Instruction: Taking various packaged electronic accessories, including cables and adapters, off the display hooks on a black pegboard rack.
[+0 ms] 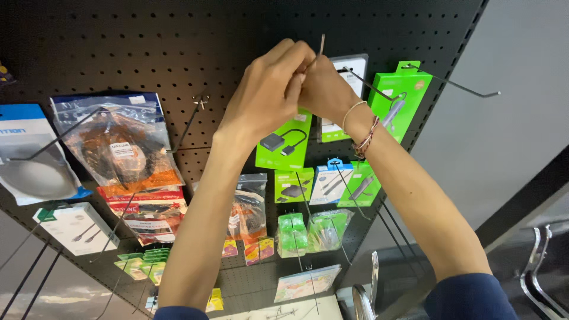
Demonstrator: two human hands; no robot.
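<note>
Both hands are raised together at a black pegboard (178, 41). My left hand (267, 89) and my right hand (323, 89) pinch a thin metal peg hook (320, 46) that sticks out of the board, fingers closed around it. The right wrist wears string and bead bracelets (363, 133). Just behind the hands hang a green packaged adapter (284, 142) and a white-backed package (349, 65). Most of the hook is hidden by my fingers.
Many packages hang on the pegboard: bagged cables (121, 148), a blue-and-white pack (29, 154), green boxes (397, 95), small green items (293, 234). Bare metal hooks jut out at upper right (462, 86) and at left (195, 115). Chrome rails (536, 266) stand at lower right.
</note>
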